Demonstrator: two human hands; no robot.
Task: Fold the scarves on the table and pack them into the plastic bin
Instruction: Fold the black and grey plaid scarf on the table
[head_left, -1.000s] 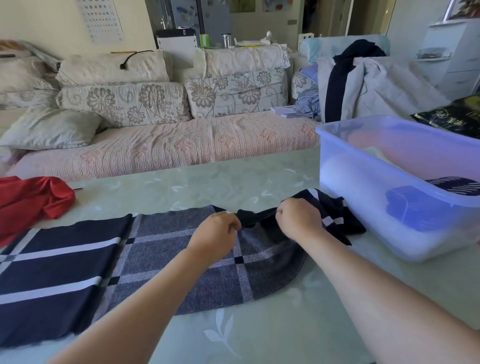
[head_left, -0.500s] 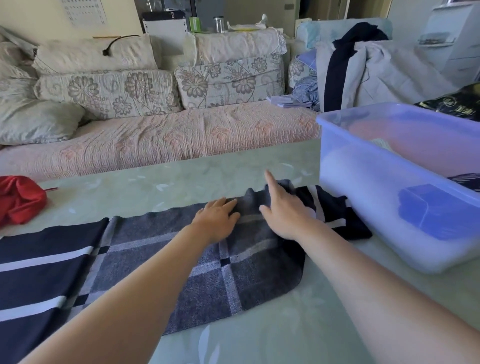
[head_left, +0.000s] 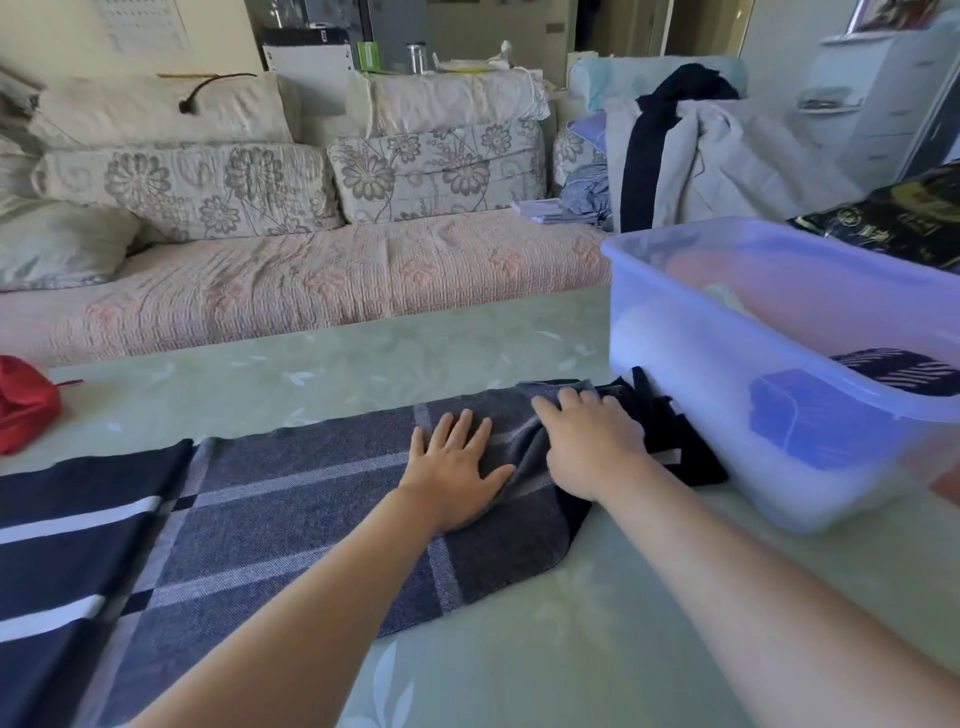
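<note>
A long plaid scarf (head_left: 291, 509), grey and navy with white stripes, lies across the green table (head_left: 519, 654) from the left edge to the bin. My left hand (head_left: 454, 470) rests flat on its grey part, fingers spread. My right hand (head_left: 589, 444) presses palm-down on the same cloth just to the right, where it bunches a little; its dark end pokes out beside the bin. The translucent blue plastic bin (head_left: 675, 332) stands at the right, holding a folded striped dark scarf (head_left: 901, 369) and a blue item. A red scarf (head_left: 23, 410) lies crumpled at the far left.
A sofa (head_left: 311, 280) with floral cushions runs along the table's far side. Clothes (head_left: 696, 156) are piled at its right end. A black bag (head_left: 893, 223) lies behind the bin. The bin's wall is close to my right hand.
Both hands let go of the pinched scarf edge and now lie flat on the cloth. The folded-over grey part has been spread toward the bin.
</note>
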